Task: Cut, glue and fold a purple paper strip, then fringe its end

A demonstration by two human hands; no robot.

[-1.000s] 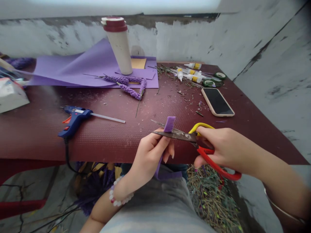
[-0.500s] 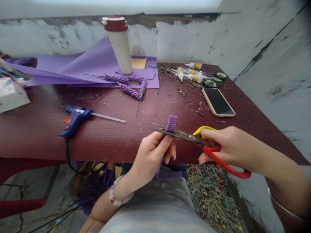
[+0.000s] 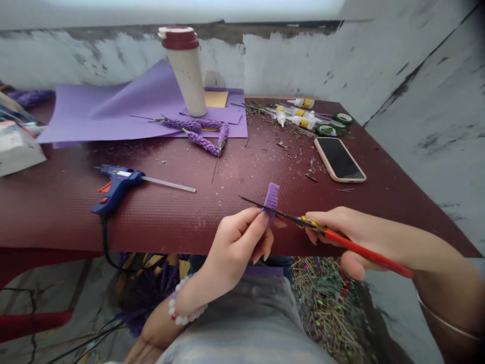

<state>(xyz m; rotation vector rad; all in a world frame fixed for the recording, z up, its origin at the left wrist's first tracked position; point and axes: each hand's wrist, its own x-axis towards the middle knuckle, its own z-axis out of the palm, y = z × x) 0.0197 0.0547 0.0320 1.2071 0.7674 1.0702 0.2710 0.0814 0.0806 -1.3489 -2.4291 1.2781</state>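
My left hand (image 3: 240, 237) pinches a purple foam strip (image 3: 272, 196) between thumb and fingers. The upper end of the strip stands up above the fingertips, its right edge cut into a fringe. My right hand (image 3: 352, 232) grips scissors (image 3: 341, 241) with red and yellow handles. Their dark blades point left and cross the strip just above my left thumb; seen nearly edge-on, they look close together. More purple material (image 3: 263, 271) shows below my left hand, over the lap.
On the dark red table (image 3: 159, 222) lie a blue glue gun (image 3: 120, 184), purple lavender-like stems (image 3: 206, 144), a phone (image 3: 340, 159) and small glue bottles (image 3: 303, 121). A lidded cup (image 3: 187, 76) stands on purple sheets (image 3: 106, 114). Stem scraps (image 3: 329, 308) lie below the table's front edge.
The scissors have turned edge-on and their blades have come closer together. My right hand has rolled over with them. The strip leans slightly further right; the large purple sheet's left end has shifted.
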